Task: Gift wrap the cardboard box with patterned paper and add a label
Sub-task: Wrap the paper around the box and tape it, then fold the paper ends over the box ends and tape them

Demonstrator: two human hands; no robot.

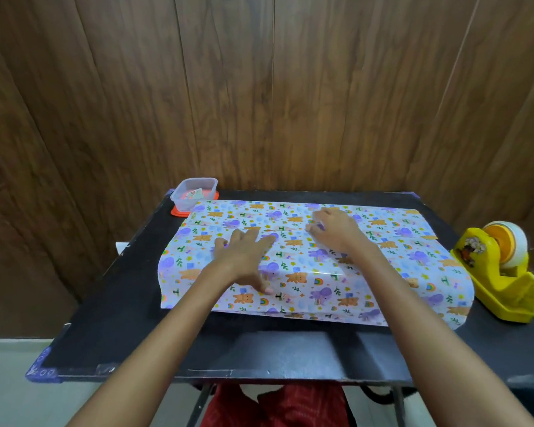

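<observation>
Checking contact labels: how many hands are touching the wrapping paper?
2. The left hand lies flat on the patterned paper near its middle. The right hand touches it farther back and to the right, fingertips at the overlapped edge.

The paper [315, 272], glossy white with orange bears, purple animals and rainbows, lies across the middle of the table [121, 303], folded over a low, wide, flat shape. Its two flaps meet along a seam on top, towards the far side. The box is hidden beneath.
</observation>
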